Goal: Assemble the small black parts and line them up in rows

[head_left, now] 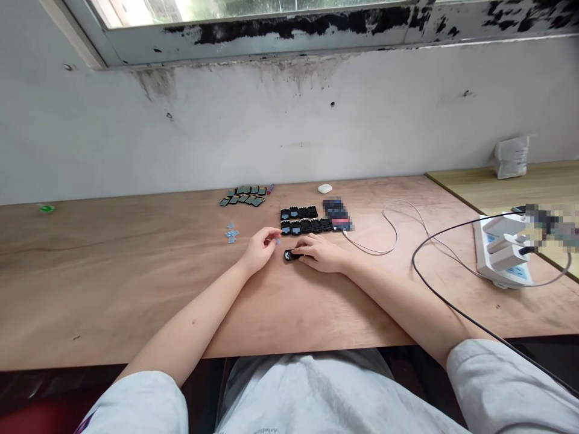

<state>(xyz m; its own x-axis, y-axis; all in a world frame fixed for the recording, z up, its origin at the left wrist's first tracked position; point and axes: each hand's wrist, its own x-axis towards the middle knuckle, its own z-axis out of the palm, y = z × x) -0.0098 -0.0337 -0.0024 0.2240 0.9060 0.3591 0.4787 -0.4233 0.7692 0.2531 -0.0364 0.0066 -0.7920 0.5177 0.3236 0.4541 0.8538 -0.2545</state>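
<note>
Well, looking down from the head camera, we find our right hand (320, 253) curled over a small black plastic piece (290, 255), which lies on the plywood table (136, 301) just under the fingertips, seemingly gripped against the wood. That piece is dark and glossy, with a pale mark on its near end. Our left hand (261, 250) sits just beside it, fingers bunched at a small blue piece (277, 240), though we cannot tell whether they grip it or only touch it. Beyond the hands lie two rows of black trays (302, 220) with blue centres, and further left a scatter of blue bits (231, 234) and a block of grey-green cards (243, 196). A blurred object (337, 214) sits beside the trays, with a white cable (389, 241) curling away toward a white power strip (500, 253) on the right.
</note>
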